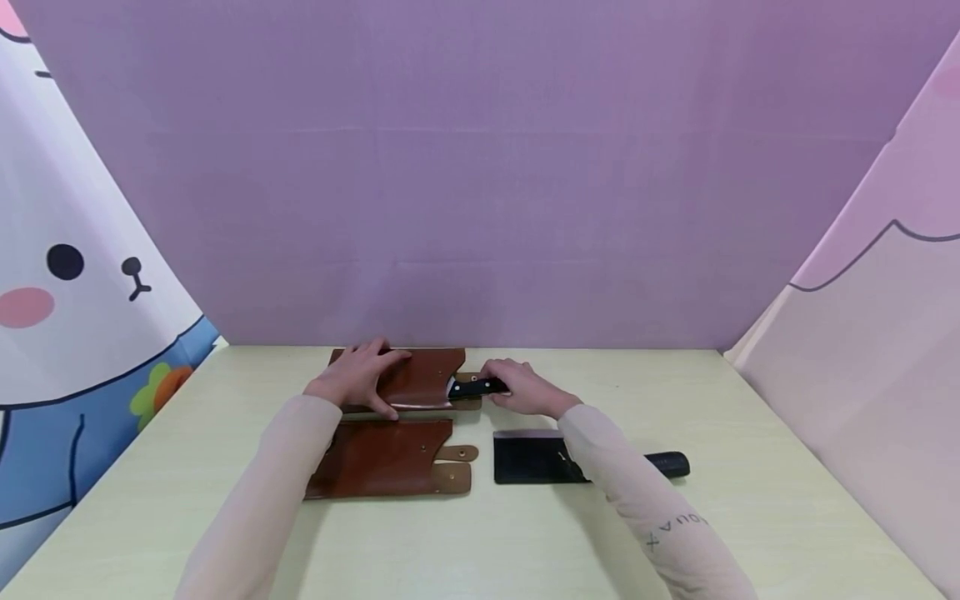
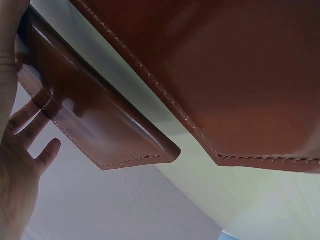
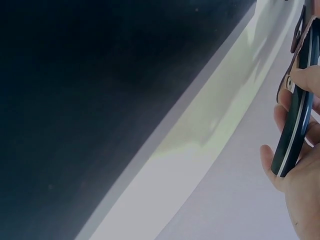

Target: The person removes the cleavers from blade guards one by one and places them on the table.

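Note:
A brown leather knife sheath [image 1: 423, 377] lies at the back of the table, with a knife [image 1: 468, 387] partly inside its mouth. The knife's black riveted handle and a sliver of bright blade show; the sheath hides the rest. My right hand [image 1: 528, 390] grips the handle, seen also in the right wrist view. Spread across the sheath, my left hand [image 1: 356, 377] rests on it, thumb near the front edge and fingers toward the back edge. A second brown sheath [image 1: 382, 458] with two snap straps lies closer to me, partly under the left sleeve.
A black cleaver [image 1: 528, 460] with a black handle [image 1: 667, 464] lies flat on the table [image 1: 480, 550], partly covered by the right sleeve [image 1: 637, 492]. A purple cloth wall [image 1: 480, 183] rises behind the table, with printed cloth on both sides.

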Demonstrator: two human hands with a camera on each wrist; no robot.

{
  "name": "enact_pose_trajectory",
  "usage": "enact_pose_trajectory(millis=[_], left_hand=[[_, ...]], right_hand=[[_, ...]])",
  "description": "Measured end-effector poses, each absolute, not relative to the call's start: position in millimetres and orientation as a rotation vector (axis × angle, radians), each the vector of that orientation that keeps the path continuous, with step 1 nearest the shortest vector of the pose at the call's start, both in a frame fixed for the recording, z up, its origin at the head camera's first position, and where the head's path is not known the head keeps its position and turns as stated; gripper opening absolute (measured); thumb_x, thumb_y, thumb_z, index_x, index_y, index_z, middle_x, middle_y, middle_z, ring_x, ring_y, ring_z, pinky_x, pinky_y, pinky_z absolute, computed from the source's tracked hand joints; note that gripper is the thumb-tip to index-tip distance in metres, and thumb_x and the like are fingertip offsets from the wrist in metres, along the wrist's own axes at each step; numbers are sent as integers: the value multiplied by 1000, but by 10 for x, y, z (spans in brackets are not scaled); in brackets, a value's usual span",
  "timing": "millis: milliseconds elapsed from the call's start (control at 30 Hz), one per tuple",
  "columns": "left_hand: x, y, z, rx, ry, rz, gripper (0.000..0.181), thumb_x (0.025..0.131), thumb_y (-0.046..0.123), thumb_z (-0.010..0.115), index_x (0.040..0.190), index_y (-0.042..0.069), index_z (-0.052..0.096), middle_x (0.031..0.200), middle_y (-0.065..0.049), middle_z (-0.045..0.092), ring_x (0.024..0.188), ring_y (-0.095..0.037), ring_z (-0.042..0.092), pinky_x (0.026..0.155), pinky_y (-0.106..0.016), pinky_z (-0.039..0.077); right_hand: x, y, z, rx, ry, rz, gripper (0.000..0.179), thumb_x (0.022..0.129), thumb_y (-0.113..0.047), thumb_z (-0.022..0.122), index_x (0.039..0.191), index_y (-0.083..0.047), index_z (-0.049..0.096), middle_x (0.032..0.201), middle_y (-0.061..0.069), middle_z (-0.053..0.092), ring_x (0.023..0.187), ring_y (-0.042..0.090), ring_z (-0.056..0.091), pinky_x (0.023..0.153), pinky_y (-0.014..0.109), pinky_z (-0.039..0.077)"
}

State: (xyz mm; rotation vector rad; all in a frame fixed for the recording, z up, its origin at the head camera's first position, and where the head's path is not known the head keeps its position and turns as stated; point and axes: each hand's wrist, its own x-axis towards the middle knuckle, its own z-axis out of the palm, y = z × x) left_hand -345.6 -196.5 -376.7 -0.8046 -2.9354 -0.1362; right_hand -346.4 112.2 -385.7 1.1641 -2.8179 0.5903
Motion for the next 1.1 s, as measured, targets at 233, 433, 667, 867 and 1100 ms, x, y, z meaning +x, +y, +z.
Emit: enact_pose_trajectory(millis=[233, 433, 667, 867, 1100], left_hand=[[-3449, -1981, -3782, -800, -2928, -153, 102, 51, 63, 77, 137, 23, 42, 123, -12, 43, 113, -31, 43, 97, -56, 31], [-3440, -1983, -3787, -799, -2923, -155, 102, 51, 64, 77, 137, 22, 42, 122, -12, 43, 112, -32, 43, 96, -56, 31], [-3415, -1992, -3767, -776, -2945, -174, 102, 51, 64, 76, 138, 23, 41, 123, -12, 43, 111, -31, 43, 96, -56, 32], [-3405, -1996, -3762, -739, -2971, -185, 102, 52, 62, 77, 138, 23, 40, 123, -12, 42, 111, -30, 42, 97, -57, 32], [-3394, -1996, -3744, -743, -2960, -176, 101, 52, 61, 78, 138, 23, 40, 123, -13, 42, 110, -31, 43, 95, -57, 33]], right_hand=[[-3474, 1153, -3864, 1158, -2822, 572, 24, 84, -10, 62, 107, -14, 57, 104, -1, 62, 96, 16, 51, 81, 38, 34], [-3451, 1184, -3848, 1157, -2826, 570, 24, 84, -11, 62, 107, -13, 56, 101, 1, 62, 95, 17, 52, 84, 43, 36], [-3442, 1229, -3850, 1165, -2807, 552, 23, 82, -8, 63, 103, -13, 56, 99, 0, 62, 93, 16, 52, 84, 44, 36], [-3449, 1269, -3851, 1169, -2803, 548, 22, 82, -8, 63, 103, -12, 56, 98, 1, 61, 93, 17, 52, 84, 44, 37], [-3468, 1315, -3859, 1187, -2782, 554, 23, 81, -8, 63, 102, -12, 56, 97, 1, 62, 91, 17, 53, 83, 44, 39]])
